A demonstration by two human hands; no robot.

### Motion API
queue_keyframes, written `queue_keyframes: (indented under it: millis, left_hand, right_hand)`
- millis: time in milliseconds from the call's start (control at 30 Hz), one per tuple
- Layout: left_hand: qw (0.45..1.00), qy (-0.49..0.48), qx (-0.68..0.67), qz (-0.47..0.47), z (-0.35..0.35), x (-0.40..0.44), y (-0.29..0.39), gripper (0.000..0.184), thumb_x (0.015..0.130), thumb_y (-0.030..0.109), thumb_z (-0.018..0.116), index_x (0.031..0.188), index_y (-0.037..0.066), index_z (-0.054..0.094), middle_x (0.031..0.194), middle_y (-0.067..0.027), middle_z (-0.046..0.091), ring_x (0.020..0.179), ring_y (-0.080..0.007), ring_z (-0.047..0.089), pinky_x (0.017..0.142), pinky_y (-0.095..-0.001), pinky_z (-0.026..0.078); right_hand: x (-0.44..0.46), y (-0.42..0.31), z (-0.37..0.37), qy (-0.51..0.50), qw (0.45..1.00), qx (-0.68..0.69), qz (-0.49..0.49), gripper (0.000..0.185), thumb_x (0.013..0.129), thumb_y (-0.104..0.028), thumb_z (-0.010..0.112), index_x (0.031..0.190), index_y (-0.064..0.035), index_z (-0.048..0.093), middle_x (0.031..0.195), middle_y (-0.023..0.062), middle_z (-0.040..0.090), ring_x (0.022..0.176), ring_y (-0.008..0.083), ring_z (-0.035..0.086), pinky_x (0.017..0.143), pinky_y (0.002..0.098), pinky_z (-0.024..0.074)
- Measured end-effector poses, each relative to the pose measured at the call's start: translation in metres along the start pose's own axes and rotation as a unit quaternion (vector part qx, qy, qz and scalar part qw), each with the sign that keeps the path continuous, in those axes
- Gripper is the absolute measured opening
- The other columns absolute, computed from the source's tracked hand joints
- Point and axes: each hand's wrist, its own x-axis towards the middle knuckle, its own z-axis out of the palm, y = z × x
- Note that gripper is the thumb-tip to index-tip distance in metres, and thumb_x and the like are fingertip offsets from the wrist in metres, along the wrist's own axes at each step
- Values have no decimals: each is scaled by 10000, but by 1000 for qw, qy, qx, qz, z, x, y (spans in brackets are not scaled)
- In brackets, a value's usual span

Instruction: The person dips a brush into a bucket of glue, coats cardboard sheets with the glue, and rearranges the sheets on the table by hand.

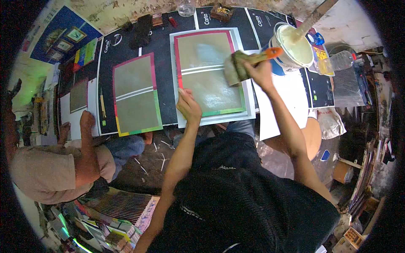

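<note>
Brush (243, 66) gripped in right fingers (253, 68), left fingers (184, 98) touching panel (206, 89), grip unclear, black tabletop (166, 78) lettered "Carta"

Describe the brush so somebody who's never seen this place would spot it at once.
On the black table, find the rightmost tan panel, edged in red and green tape. The brush is in the right hand, at that panel's right side. Its bright orange handle end sets it apart from the pale stick at the white bucket nearby.
</note>
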Motion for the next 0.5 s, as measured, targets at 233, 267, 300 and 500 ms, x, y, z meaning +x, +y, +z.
queue_keyframes:
  millis: [233,267,300,500]
  left_hand:
    - [1000,-23,-4,-13,0,-1,-1,555,1012,395,269,752,20,585,531,-51,466,499,-187,469,501,-358,354]
    - [1000,-26,-3,-14,1,-1,0,555,1011,397,271,752,20,585,532,-50,465,498,-185,468,498,-355,353]
    - [999,-33,2,-20,2,-1,0,557,1011,401,270,751,21,584,532,-50,464,498,-184,466,497,-352,353]
    - [997,-70,12,-35,-2,0,3,438,1018,296,309,805,6,559,553,-66,427,495,-202,458,492,-354,352]
  right_hand:
    - [63,18,-9,-64,976,-205,-22,318,844,-375,641,923,-74,708,758,171,668,671,315,673,628,397,526]
    - [72,13,-11,-34,978,-191,-79,293,850,-341,641,950,-73,705,811,167,679,698,306,678,644,383,529]
    - [80,18,-7,-86,990,-64,-93,255,837,-257,652,993,-59,691,904,167,680,774,279,679,697,378,522]
    - [146,62,50,-242,934,-125,-229,244,787,-220,689,971,-65,651,919,163,658,853,347,628,738,422,500]
